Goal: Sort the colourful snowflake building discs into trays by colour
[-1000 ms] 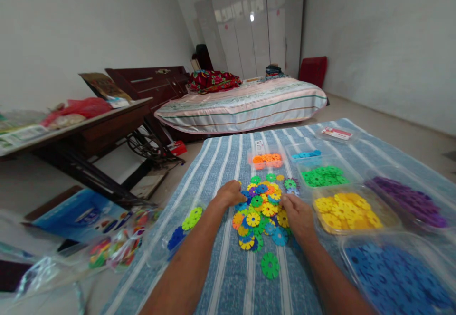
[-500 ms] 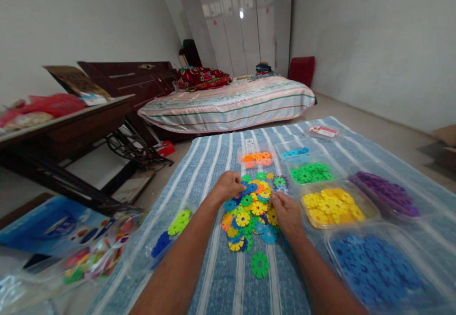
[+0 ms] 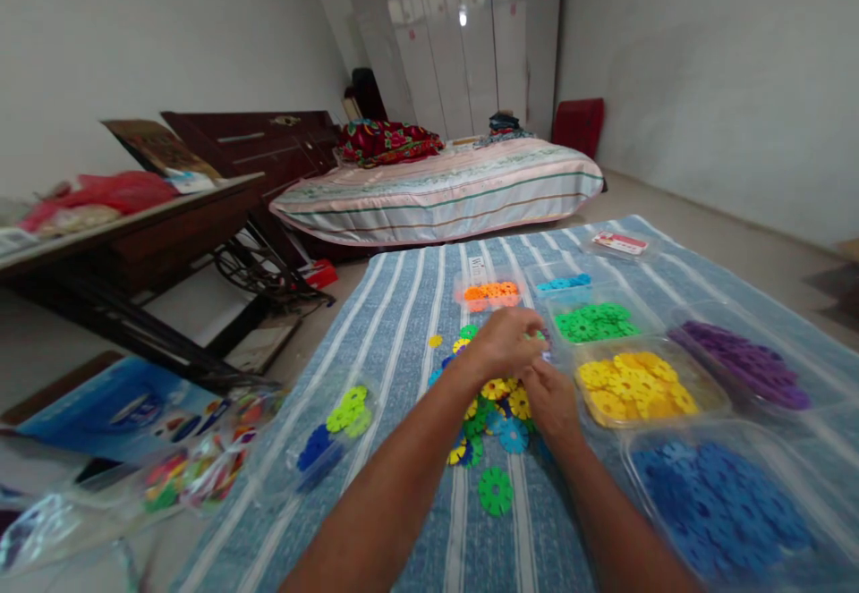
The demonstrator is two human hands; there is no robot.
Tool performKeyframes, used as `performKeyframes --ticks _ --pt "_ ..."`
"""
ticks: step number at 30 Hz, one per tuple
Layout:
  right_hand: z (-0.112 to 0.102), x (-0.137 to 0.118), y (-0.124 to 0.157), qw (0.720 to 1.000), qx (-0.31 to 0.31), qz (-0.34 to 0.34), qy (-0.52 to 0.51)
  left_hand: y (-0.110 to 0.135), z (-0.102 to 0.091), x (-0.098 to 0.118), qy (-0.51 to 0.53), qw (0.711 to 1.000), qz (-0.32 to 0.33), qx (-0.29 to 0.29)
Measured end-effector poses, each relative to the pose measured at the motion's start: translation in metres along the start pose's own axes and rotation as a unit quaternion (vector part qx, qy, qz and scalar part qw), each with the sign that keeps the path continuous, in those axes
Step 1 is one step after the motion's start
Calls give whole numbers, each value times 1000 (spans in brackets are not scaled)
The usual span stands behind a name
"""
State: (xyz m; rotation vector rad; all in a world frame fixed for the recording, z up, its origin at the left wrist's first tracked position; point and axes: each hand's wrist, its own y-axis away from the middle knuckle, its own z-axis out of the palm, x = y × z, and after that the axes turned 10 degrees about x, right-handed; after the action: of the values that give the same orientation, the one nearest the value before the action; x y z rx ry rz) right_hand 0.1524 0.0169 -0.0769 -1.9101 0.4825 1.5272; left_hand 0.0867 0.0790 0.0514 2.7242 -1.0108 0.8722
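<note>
- Left hand point(image 3: 511, 339) is shifted from the pile's left side across to its far right part, right beside the right hand point(image 3: 551, 401); right hand is kept at the pile's right edge.
- Mixed disc pile point(image 3: 495, 419) is left mid-cloth, partly covered by the left hand; probably centred so it can be reached from both sides.
- Clear tubs point(image 3: 711, 387) are ranged far and right of the pile, likely so colours are kept apart within reach: orange discs point(image 3: 492, 293) and light-blue discs point(image 3: 564, 283) far; green discs point(image 3: 597, 322), yellow discs point(image 3: 634, 385), purple discs point(image 3: 742, 365) and blue discs point(image 3: 721, 508) right.
- Lime discs point(image 3: 349, 410) and dark-blue discs point(image 3: 314, 447) are set left; one tub seems to be shared.
- Lone green disc point(image 3: 495, 491) is left flat on the striped cloth point(image 3: 403, 307), near side of the pile.
- Left forearm point(image 3: 395, 477) is angled from near left to far right, over the pile; fingers are curled, tips brought close to the right hand.
- Right forearm point(image 3: 608, 499) is angled inward from near right; thumb and forefinger are drawn close together.
- Whether a disc is pinched by either hand can't be told; fingertips are overlapped in this view.
</note>
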Motion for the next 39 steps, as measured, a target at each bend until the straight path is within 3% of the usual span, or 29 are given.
performKeyframes --ticks 2,5,8,11,14,20,24,27,31,35,39 --pt "-2 -1 3 1000 -12 12 8 -1 -18 -30 -131 990 -44 24" --pt "-3 -3 3 999 -14 21 26 6 -34 -73 -241 963 -118 -5" --pt "-2 -4 3 999 -15 20 31 19 -32 -98 -236 958 -157 -35" --pt "-2 -4 3 999 -14 14 26 24 -20 -105 -207 964 -164 -6" --pt "-3 -4 4 999 -15 11 27 19 -7 -102 -196 966 -166 35" --pt "-4 -4 3 999 -19 12 30 3 7 -91 -221 960 -171 18" --pt "-3 -2 3 999 -18 21 34 1 8 -92 -175 967 -178 37" --pt "-2 -2 3 999 -17 21 29 2 4 -97 -116 973 -188 70" --pt "-2 -3 2 999 -22 18 32 6 -7 -95 69 964 -233 111" --pt "-5 -2 4 999 -17 7 45 10 -13 -66 187 944 -249 110" --pt "2 -1 2 993 -13 -24 114 15 9 -15 272 944 -185 22"
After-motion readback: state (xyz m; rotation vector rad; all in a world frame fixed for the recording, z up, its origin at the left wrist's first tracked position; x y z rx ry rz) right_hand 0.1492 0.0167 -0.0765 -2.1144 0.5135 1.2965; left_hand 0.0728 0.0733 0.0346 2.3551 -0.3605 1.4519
